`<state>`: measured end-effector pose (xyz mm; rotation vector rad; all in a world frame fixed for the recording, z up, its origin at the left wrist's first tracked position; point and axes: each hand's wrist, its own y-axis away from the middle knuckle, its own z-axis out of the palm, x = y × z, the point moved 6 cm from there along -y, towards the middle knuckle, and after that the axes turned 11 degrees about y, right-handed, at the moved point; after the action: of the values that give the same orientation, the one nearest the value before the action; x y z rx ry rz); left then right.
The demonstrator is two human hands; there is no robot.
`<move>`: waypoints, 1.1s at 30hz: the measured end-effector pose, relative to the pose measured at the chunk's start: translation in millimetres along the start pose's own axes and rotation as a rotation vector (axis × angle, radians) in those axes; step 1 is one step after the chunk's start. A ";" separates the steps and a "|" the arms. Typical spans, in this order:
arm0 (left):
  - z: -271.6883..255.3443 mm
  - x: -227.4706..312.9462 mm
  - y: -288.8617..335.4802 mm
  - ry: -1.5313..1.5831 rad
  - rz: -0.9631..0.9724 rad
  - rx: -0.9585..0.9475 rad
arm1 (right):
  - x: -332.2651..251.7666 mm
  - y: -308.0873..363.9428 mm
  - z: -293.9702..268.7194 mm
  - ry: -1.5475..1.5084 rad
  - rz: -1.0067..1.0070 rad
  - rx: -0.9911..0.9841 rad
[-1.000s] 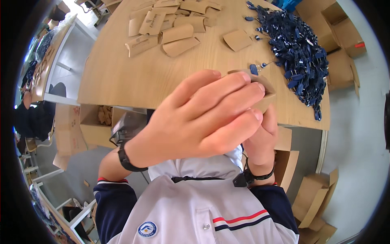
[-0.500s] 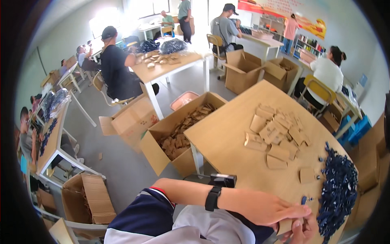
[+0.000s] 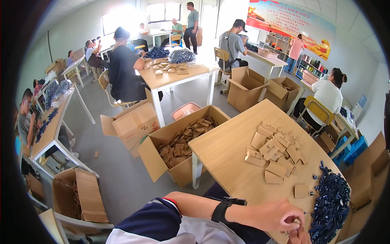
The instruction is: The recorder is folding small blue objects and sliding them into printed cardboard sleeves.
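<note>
My left hand (image 3: 276, 215), with a black band on its wrist, is over the near right corner of the wooden table (image 3: 231, 142). Its thumb and fingers are pinched together. My right hand (image 3: 300, 236) meets it from below, mostly cut off by the lower edge. Between them is a small brown cardboard pillow box (image 3: 297, 221), largely covered by the fingers. Just to the right lies a heap of small navy strap-like pieces (image 3: 331, 199) with shiny bits. A single cardboard pillow box (image 3: 301, 191) sits by the heap, and a loose pile of pillow boxes (image 3: 270, 149) lies farther off.
Left of the table stands an open carton (image 3: 162, 166) full of brown cardboard pieces. Another open carton (image 3: 91, 195) is at lower left, and more cartons (image 3: 365, 179) crowd the right side. Several people work at other tables, one in black (image 3: 122, 69) ahead.
The view has tilted up slightly. My hands have drawn closer together, and the brown pillow box between them shows less than before.
</note>
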<state>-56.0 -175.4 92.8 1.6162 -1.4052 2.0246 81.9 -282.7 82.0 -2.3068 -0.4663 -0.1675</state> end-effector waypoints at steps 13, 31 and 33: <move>36.4 -13.9 32.3 -0.052 0.453 0.412 | -11.0 9.7 13.4 -0.630 0.720 0.184; 34.4 -54.7 35.4 0.285 -0.598 -0.328 | -12.4 38.4 65.9 -1.270 0.524 -0.693; 43.2 -48.0 34.0 0.172 -0.290 -0.492 | -30.8 47.2 72.3 -1.650 0.376 -0.891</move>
<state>-31.4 -207.5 32.2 1.3074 -1.3723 1.4704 69.9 -270.1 -8.0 -2.7776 -0.7630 2.2116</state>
